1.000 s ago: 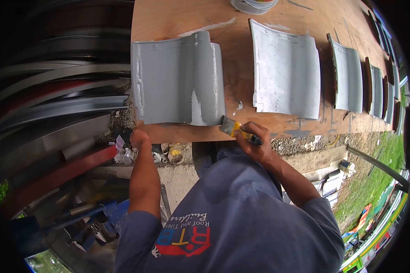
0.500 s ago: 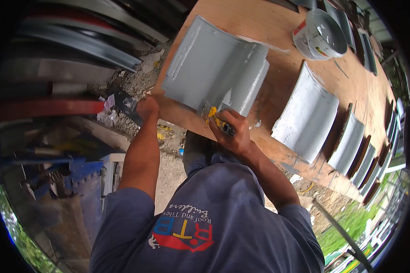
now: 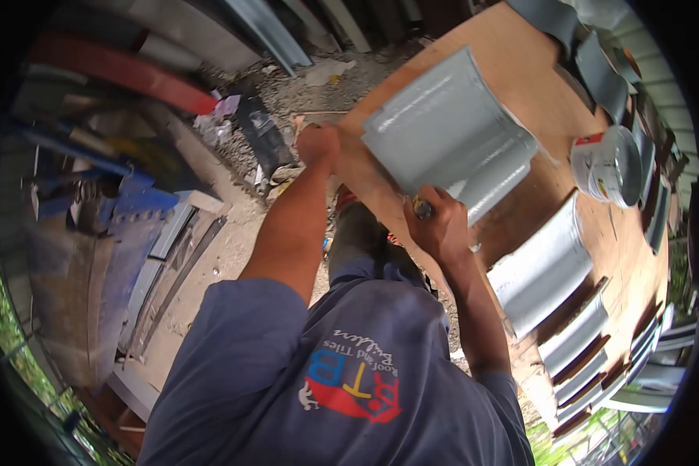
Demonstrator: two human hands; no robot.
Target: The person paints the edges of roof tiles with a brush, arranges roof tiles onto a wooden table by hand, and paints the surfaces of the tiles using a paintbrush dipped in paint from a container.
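My right hand [image 3: 440, 221] is closed round a paintbrush [image 3: 422, 208], whose dark handle end points up at me. Its bristles are hidden below the hand, at the near edge of a curved roof tile [image 3: 446, 116]. The tile is coated in wet-looking grey paint, with a paler patch beside my knuckles. My left hand [image 3: 318, 144] is closed at the corner of the plywood tabletop [image 3: 512, 46], its fingers partly hidden.
A white paint bucket [image 3: 610, 167] stands on the plywood at the right. Several light grey tiles [image 3: 544, 264] lie in a row along the near right side. Darker tiles [image 3: 598, 74] line the far edge. Gravel and scraps [image 3: 268, 144] cover the ground at the left.
The view has swung, so the table and bucket sit farther right. The right hand has turned, hiding the brush's yellow part. The left hand stays at the table corner.
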